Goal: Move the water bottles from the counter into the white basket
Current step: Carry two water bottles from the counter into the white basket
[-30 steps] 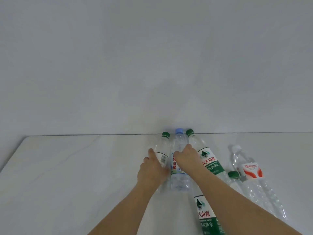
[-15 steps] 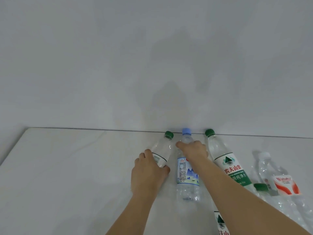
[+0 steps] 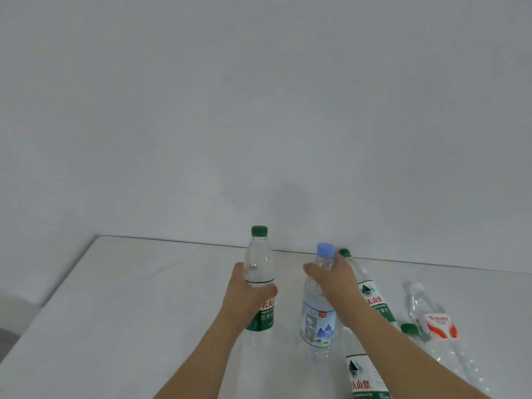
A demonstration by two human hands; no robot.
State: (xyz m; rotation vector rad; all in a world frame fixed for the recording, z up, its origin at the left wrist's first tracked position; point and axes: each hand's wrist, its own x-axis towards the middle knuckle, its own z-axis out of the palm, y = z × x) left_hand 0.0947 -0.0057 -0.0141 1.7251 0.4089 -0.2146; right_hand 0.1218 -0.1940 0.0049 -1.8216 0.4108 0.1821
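- Down near the camera, a green-label bottle (image 3: 363, 375) lies flat on the white table (image 3: 115, 312), not yet picked up.
- Next, the right hand (image 3: 335, 286) wraps the blue-cap bottle (image 3: 318, 321) near its neck, so it can be carried.
- Beside it, the left hand (image 3: 247, 295) holds the green-cap bottle (image 3: 258, 280) upright round its middle.
- No white basket shows here.

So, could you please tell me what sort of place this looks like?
Probably a plain indoor room, perhaps a kitchen or a staged workspace: a pale marbled counter against a bare white wall, with only water bottles on it. No basket is in view.
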